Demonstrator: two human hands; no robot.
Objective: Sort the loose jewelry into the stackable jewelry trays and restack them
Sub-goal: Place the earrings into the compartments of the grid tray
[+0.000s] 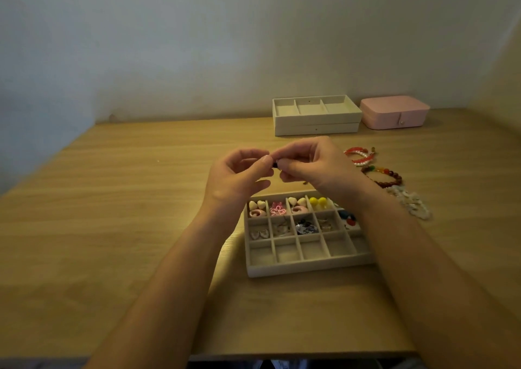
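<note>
A beige gridded jewelry tray (pixel 307 268) lies on the wooden table just below my hands. Its back and middle rows hold earrings and small charms; the front row of cells holds nothing. My left hand (pixel 239 177) and my right hand (pixel 310 163) meet above the tray's far edge, and both pinch a small dark piece of jewelry (pixel 275 165) between their fingertips. My right forearm hides the tray's right side. Loose bracelets lie to the right: red and white ones (pixel 361 156), a beaded one (pixel 386 175) and a pale chip one (pixel 408 202).
Two stacked beige trays (pixel 315 127) stand at the back of the table, the top one with three open compartments. A closed pink jewelry box (pixel 394 112) sits to their right against the wall. The table's front edge runs just below my forearms.
</note>
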